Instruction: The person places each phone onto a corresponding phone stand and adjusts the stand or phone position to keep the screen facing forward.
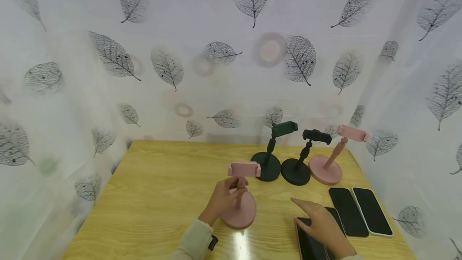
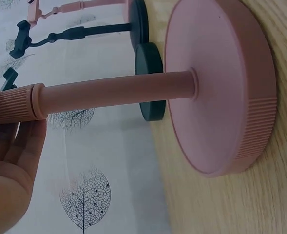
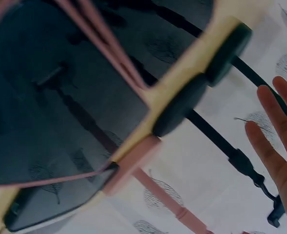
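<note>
My left hand (image 1: 224,198) grips the post of a pink phone stand (image 1: 244,169) near the middle of the table. In the left wrist view, fingers and thumb wrap the ribbed collar of its post, and the round pink base (image 2: 206,87) is close over the wood. Over the phones at the right, my right hand (image 1: 319,224) hovers with fingers extended and nothing held. Below it lie a dark-screened phone with a pinkish edge (image 1: 306,244) and another phone (image 1: 335,216), partly covered by the hand. The right wrist view shows the spread fingers (image 3: 275,112) apart from the stands behind.
Along the back right stand a dark green phone stand (image 1: 267,165), a black one (image 1: 296,171) and a second pink one (image 1: 325,169). A black phone (image 1: 348,212) and a white-edged phone (image 1: 373,212) lie at the table's right edge. A leaf-print curtain (image 1: 231,91) hangs behind the table.
</note>
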`<state>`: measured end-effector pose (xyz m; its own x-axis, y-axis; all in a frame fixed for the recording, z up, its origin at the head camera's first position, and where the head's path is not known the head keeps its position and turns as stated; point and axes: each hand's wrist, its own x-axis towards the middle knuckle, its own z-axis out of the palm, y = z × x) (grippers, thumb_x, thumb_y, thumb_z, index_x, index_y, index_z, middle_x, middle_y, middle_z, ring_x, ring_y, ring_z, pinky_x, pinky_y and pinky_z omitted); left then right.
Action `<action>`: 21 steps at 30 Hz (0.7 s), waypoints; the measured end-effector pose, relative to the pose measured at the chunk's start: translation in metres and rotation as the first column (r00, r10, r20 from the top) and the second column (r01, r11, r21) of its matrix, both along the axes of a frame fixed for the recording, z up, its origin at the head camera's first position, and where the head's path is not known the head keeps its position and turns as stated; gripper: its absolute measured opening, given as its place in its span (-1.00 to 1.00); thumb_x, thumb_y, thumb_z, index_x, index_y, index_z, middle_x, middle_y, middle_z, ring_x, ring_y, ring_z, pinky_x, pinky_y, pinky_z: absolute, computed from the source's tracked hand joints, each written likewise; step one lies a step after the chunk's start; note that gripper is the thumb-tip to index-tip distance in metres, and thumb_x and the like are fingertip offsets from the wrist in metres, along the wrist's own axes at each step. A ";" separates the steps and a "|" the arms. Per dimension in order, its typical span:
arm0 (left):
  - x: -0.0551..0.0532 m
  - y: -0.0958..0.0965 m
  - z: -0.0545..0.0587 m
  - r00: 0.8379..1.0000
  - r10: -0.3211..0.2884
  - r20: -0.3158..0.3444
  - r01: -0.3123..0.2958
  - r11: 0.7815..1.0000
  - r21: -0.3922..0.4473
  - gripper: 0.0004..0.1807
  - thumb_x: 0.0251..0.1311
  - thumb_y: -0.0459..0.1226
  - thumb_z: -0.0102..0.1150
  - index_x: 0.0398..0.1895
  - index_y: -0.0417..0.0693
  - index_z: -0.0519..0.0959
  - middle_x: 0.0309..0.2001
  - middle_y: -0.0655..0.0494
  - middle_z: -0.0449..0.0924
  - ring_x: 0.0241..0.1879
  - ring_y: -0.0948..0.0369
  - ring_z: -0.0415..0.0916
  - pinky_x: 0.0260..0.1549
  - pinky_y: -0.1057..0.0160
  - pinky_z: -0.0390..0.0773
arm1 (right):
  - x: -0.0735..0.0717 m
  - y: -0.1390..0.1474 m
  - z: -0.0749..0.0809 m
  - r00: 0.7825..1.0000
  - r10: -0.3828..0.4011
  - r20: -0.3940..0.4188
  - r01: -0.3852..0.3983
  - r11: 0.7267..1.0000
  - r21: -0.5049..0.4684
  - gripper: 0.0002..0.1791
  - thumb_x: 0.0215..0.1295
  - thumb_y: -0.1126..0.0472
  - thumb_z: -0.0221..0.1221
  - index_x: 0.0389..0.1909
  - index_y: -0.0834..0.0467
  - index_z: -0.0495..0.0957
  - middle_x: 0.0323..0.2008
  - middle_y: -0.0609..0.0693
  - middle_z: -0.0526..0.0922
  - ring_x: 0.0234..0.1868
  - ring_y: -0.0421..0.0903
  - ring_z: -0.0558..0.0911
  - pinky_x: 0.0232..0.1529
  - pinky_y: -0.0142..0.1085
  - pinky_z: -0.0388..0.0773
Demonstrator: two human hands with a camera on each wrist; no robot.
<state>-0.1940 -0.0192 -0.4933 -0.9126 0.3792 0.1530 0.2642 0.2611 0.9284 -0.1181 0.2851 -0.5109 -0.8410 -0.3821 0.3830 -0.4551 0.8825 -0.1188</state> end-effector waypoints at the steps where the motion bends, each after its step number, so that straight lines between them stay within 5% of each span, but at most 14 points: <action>1: -0.001 0.000 0.001 1.000 0.002 0.003 -0.002 1.000 -0.002 -0.81 0.21 -0.22 0.19 -0.12 0.01 0.58 -0.10 0.11 0.65 -0.01 0.16 0.58 0.01 0.28 0.56 | 0.001 0.001 -0.005 0.999 -0.010 0.046 0.009 1.000 0.014 -0.26 -0.23 0.10 0.50 0.11 0.05 0.52 -0.18 -0.04 0.70 -0.26 -0.11 0.68 -0.26 -0.20 0.63; 4: -0.003 -0.001 0.000 1.000 0.001 -0.013 -0.001 1.000 -0.010 -0.83 0.21 -0.22 0.19 -0.15 0.00 0.59 -0.12 0.10 0.66 -0.03 0.16 0.60 -0.01 0.28 0.57 | 0.004 0.004 -0.015 0.971 -0.052 0.232 0.044 0.998 0.039 -0.31 -0.15 0.04 0.46 0.10 0.07 0.51 -0.10 0.04 0.66 -0.21 -0.02 0.66 -0.21 -0.12 0.62; 10: -0.009 -0.001 -0.004 0.997 -0.016 -0.070 0.014 1.000 -0.022 -0.84 0.21 -0.16 0.18 -0.19 0.02 0.59 -0.13 0.09 0.67 -0.10 0.22 0.61 -0.06 0.34 0.58 | 0.003 0.010 -0.025 0.818 -0.143 0.557 0.125 0.990 0.070 -0.28 -0.12 -0.10 0.42 0.09 0.13 0.50 0.08 0.27 0.50 -0.01 0.30 0.54 -0.09 0.24 0.47; 21: -0.007 0.000 -0.007 0.996 0.011 -0.087 -0.013 1.000 -0.026 -0.88 0.22 -0.21 0.18 -0.20 0.01 0.58 -0.15 0.10 0.67 -0.11 0.24 0.61 -0.08 0.35 0.59 | 0.001 0.006 -0.036 0.706 -0.332 0.625 0.241 0.943 0.230 0.03 -0.18 -0.47 0.24 0.06 0.33 0.46 0.02 0.39 0.45 0.00 0.41 0.44 -0.11 0.23 0.47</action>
